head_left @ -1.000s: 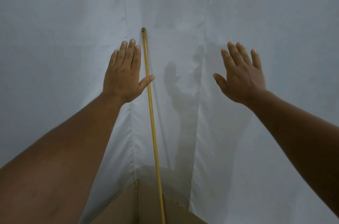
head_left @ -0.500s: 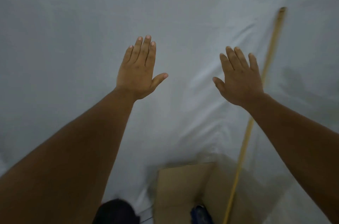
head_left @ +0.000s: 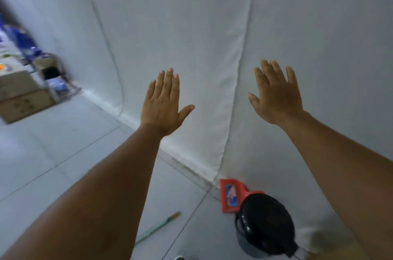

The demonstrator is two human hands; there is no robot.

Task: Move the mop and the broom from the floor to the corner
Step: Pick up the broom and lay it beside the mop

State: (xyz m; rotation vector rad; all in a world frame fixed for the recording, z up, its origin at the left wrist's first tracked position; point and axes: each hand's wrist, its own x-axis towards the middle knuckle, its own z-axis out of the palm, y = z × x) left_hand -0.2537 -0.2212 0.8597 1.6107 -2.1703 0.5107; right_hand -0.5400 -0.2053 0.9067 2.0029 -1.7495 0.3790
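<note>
My left hand and my right hand are both raised in front of a white cloth-covered wall, fingers spread, holding nothing. A thin green and yellow stick handle lies on the tiled floor below my left forearm; its lower end is hidden by the arm, and I cannot tell whether it belongs to the mop or the broom. The wooden pole seen earlier is out of view.
A red dustpan leans at the base of the wall. Beside it stands a grey bucket with a black lid. Cardboard boxes and blurred blue clutter sit at the far left along the wall.
The view has swung left, away from the corner. The wooden pole and the cardboard box have left the frame; the floor, dustpan, bucket and a handle on the floor came into view. Both hands stay open.
</note>
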